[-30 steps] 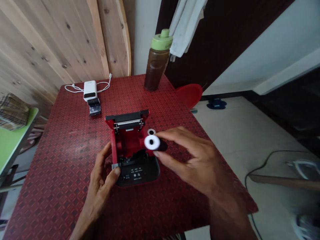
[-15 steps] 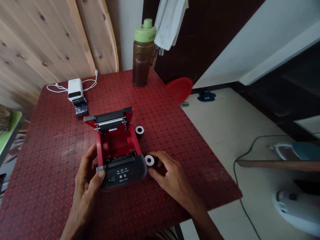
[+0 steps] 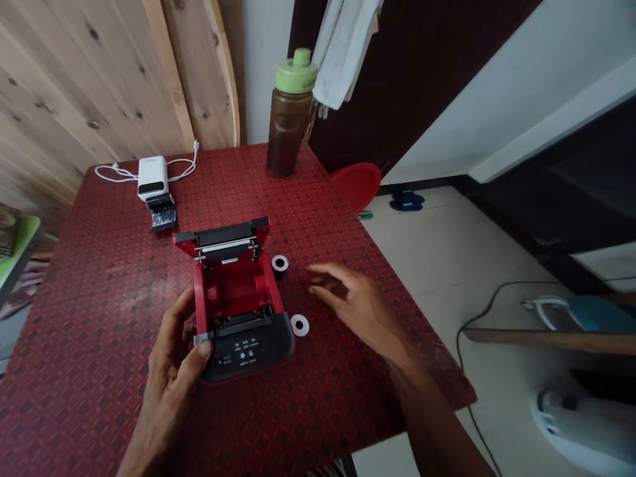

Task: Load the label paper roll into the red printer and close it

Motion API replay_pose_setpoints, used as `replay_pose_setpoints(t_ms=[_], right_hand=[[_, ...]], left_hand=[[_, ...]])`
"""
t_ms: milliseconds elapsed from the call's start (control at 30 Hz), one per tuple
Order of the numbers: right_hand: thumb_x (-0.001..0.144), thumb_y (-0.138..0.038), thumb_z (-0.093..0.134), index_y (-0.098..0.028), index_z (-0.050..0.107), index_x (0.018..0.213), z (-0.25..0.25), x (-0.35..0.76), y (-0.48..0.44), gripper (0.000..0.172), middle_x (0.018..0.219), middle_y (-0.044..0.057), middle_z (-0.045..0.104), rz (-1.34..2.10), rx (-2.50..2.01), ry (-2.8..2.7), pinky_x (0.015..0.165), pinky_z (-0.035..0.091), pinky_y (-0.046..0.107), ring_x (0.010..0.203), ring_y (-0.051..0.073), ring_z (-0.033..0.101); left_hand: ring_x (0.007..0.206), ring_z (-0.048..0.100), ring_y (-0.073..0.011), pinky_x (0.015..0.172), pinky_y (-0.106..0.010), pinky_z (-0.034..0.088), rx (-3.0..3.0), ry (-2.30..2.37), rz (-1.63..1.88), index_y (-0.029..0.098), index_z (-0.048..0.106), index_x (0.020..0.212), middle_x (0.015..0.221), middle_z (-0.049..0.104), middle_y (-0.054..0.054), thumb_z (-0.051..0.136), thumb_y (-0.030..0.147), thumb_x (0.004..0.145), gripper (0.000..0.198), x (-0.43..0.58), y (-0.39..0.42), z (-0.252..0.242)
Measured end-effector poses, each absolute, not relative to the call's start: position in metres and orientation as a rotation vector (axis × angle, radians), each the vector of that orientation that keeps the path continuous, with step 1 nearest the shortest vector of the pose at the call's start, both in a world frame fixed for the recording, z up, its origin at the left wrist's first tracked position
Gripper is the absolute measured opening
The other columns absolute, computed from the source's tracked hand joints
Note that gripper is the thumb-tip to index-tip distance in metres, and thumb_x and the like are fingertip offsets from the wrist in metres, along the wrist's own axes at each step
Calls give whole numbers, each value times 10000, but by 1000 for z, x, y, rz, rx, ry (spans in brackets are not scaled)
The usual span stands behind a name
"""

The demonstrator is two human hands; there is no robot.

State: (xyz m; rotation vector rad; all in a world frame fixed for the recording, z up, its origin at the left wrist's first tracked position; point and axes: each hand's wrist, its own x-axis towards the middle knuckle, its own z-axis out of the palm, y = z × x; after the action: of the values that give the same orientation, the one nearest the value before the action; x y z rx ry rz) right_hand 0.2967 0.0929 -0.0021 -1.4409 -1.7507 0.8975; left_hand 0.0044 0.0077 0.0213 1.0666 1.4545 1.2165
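Note:
A red and black printer, probably for labels, rests on the table with its lid raised and its red inner bay exposed. My left hand grips its front left corner, the thumb on top of the dark panel. Beside its right side are two small dark rolls with white ring-shaped ends: a farther roll and a nearer roll at the front corner. Right of both rolls, my right hand hovers with thumb and fingers apart, touching neither.
The table has a red patterned top. A white device with a cable and a dark strip lies at the back left. A brown bottle with a green lid stands at the back edge. A red stool is beyond the right edge.
My right hand has let go of the nearer roll and moved away to the right and slightly up. That roll stays by the printer's corner. My left hand keeps its grip.

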Motion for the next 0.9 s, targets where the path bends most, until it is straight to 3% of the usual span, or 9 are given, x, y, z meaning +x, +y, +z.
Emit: replay_pose_setpoints(t_ms=[67,133,300,467,600,733,833,900], right_hand=[[909,-202,740,-250,741,1275,-10,280,113,369,1205,75,813,884,-1405,-1781,837,620,405,939,231,763],[859,-172,769,-242,745,1223,-18,264,127,372,1220,79,800,876,-1367,-1810,923,598,430,1041,255,742],[882,-206,721,-237,721,997,-23,248,137,119,1028,58,786,856,-1342,-1826,937,564,456,1004,271,714],[950,-291,700,-245,699,1203,12,277,121,257,1176,74,786,857,-1400,-1749,956,575,457,1079,269,737],[948,-334,787,-314,727,1250,67,304,98,309,1262,37,791,1190,-1301,-1665,958,604,367,1148,232,764],[945,-238,741,-350,664,1365,108,299,88,441,1107,-2,818,1496,-1038,-1889,808,615,300,982,198,793],[916,-162,736,-299,681,1228,111,267,93,345,1004,-25,802,1252,-1115,-2191,739,580,287,850,173,759],[918,-113,719,-260,692,1197,105,239,97,317,1051,-5,807,996,-1151,-2341,793,582,310,890,182,756]], left_hand=[[1550,529,-385,1131,-472,577,1066,1468,1210,369,590,1587,1685,574,-32,736,526,990,634,4,8,21],[1511,573,-378,1128,-477,581,1078,1461,1212,362,587,1589,1678,581,-40,737,524,993,636,4,8,20],[1488,595,-362,1130,-483,582,1108,1437,1194,393,565,1603,1690,565,-31,723,509,1012,623,0,8,19],[1493,575,-363,1140,-500,568,1090,1416,1136,400,500,1648,1685,559,-40,692,527,1028,662,-1,6,20],[1503,556,-370,1172,-541,528,1076,1418,1141,414,480,1658,1712,520,-43,681,535,1031,670,-2,5,16],[1580,465,-381,1257,-589,431,1087,1410,1139,419,480,1655,1729,491,-42,683,526,1033,663,-2,4,13],[1565,482,-388,1259,-619,414,1095,1388,1145,405,468,1660,1722,493,-59,677,523,1038,666,-3,4,14],[1561,485,-384,1274,-634,387,1106,1381,1149,394,472,1656,1718,493,-65,678,517,1041,660,-3,4,14]])
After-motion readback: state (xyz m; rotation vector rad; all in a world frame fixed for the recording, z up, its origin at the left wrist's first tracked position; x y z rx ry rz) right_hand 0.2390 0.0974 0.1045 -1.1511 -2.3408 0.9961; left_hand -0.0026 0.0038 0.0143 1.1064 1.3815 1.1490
